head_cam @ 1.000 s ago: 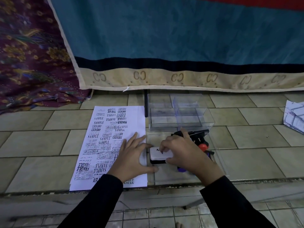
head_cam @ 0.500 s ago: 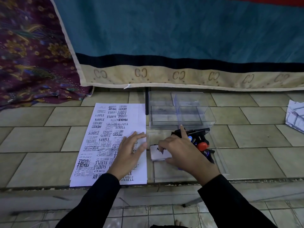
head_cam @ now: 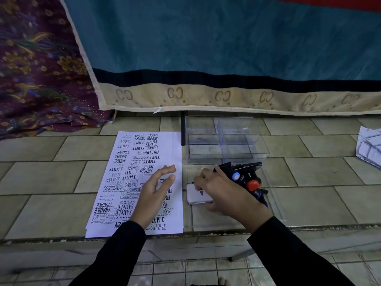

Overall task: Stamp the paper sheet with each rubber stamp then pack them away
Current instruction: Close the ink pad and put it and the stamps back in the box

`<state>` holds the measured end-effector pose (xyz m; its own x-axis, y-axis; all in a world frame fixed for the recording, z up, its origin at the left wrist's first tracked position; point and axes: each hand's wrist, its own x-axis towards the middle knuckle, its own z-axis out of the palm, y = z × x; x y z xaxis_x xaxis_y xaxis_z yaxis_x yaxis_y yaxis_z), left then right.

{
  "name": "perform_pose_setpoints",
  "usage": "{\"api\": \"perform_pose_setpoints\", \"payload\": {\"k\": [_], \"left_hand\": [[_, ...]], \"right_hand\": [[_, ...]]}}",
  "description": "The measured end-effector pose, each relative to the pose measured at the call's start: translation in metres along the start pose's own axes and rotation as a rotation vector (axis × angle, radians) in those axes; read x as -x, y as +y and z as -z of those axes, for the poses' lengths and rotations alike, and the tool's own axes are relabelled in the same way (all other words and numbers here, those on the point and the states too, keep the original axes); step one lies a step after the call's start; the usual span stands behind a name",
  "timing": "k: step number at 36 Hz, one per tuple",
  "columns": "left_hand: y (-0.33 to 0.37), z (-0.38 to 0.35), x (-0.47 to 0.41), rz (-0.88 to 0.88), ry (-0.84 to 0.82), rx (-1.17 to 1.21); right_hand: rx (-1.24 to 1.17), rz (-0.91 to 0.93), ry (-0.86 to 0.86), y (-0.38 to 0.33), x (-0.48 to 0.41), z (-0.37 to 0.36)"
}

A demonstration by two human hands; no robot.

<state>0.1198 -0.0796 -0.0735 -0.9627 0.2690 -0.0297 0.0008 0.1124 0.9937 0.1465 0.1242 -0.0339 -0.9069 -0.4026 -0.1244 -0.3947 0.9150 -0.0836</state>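
Observation:
A white paper sheet (head_cam: 132, 162) covered in black stamp prints lies on the tiled ledge. My left hand (head_cam: 153, 193) is over its lower right part, fingers straight and spread, holding nothing. Right of the sheet sits a white ink pad case (head_cam: 193, 196). My right hand (head_cam: 224, 193) grips it, fingers curled over its top and thumb at its near edge. Behind that hand lies a heap of black-handled rubber stamps (head_cam: 247, 178) with blue and red knobs, partly hidden by the hand.
A clear plastic box (head_cam: 226, 141) with dividers stands just beyond the stamps. A flat clear lid (head_cam: 274, 203) lies under the stamps and pad. Loose papers (head_cam: 370, 147) are at far right. Hanging cloths (head_cam: 206, 58) close off the back. The ledge edge (head_cam: 185, 234) drops off near me.
My left hand has let go of the ink pad's left side and moved left over the paper. My right hand stays on the pad.

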Motion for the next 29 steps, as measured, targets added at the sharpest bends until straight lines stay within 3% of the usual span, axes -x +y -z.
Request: {"api": "perform_pose_setpoints", "payload": {"k": [7, 16, 21, 29], "left_hand": [[-0.005, 0.002, -0.002, -0.002, 0.013, -0.003], [-0.015, -0.007, -0.002, -0.132, 0.045, -0.216], [-0.021, -0.011, -0.005, -0.234, 0.046, -0.533], [-0.024, -0.011, -0.005, -0.293, 0.043, -0.633]], "right_hand": [[-0.113, 0.055, 0.012, 0.006, -0.001, 0.016], [-0.317, -0.069, 0.324, 0.054, -0.028, 0.06], [-0.306, -0.137, 0.25, 0.079, -0.062, 0.057], [-0.319, -0.089, 0.2, 0.088, -0.083, 0.06]]}}
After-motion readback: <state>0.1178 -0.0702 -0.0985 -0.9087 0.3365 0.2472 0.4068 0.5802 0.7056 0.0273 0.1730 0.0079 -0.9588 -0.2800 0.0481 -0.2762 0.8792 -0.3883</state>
